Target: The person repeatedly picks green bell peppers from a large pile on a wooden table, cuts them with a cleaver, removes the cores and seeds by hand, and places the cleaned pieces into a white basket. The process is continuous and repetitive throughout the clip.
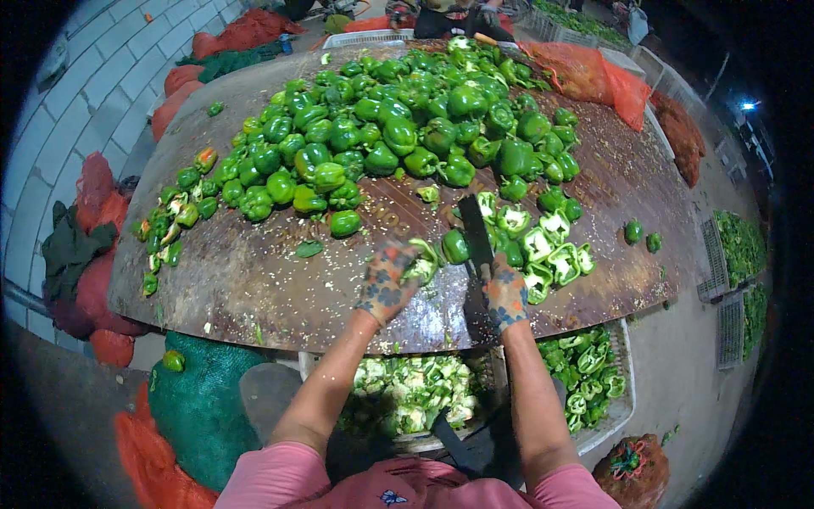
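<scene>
Head view: by the table's (pixel 254 293) near edge, the left hand (pixel 388 284) is pinching a cut pepper (pixel 425 259), the right hand (pixel 504 293) gripping a knife (pixel 476 231); slipping could be drawing blood.

1. Up at the right, a bluish-white lamp (pixel 749 106) is flaring against solid black!
2. Across the middle, cool light is falling brightly, and the heaped green peppers (pixel 398 134) are bouncing back small white highlights.
3. Look at the near part of the desk (pixel 431 321): pale glare is shining off it.
4. The left hand (pixel 388 282) is coming out smeared by motion blur, while the pepper heap is looking fairly crisp.
5. Lower left, the floor (pixel 59 416) is lying in dimness.
6. Fisheye distortion is curving the block wall (pixel 114 72), and black is swallowing the corners.
</scene>
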`<state>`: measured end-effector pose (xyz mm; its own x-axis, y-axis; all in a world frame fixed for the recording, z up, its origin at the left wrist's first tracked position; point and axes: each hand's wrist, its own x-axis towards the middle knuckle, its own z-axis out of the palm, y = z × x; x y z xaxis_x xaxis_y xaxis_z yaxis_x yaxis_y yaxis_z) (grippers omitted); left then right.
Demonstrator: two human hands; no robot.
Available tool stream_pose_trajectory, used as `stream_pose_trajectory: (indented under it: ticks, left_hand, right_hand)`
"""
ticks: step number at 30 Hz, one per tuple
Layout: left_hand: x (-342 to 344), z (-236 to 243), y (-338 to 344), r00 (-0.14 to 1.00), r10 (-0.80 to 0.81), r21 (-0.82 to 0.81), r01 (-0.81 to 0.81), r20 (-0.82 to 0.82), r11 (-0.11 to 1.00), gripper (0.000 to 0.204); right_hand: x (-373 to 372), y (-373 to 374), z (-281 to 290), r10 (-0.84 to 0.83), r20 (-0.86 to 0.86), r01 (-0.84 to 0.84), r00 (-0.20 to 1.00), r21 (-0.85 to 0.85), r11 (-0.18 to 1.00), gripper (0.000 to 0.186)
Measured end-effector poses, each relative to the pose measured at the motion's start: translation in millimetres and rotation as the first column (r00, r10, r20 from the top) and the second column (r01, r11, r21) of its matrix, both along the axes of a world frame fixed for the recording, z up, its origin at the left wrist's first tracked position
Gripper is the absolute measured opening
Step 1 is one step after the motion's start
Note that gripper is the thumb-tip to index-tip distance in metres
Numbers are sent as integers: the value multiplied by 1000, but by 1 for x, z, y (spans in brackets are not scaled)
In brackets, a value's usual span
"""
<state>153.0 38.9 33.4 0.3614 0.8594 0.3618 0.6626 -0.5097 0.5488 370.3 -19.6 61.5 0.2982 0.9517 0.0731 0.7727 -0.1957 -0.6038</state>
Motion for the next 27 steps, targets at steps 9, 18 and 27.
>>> stream_pose_trajectory:
  ticks: [9, 18, 27]
  left_hand:
    - [-59, 2, 51, 925, 373, -222, -381, -78, 898, 24]
    - [-45, -37, -9, 857, 497, -314, -512, -133, 800, 20]
    - [-42, 1, 31, 812, 582, -25, -583, -45, 812, 34]
  right_hand:
    - [-73, -6, 5, 119, -190, -135, 975, -72, 988, 22]
    - [-118, -8, 24, 216, -120, -228, 969, -97, 969, 21]
    - [-99, 8, -44, 201, 46, -188, 978, -199, 962, 38]
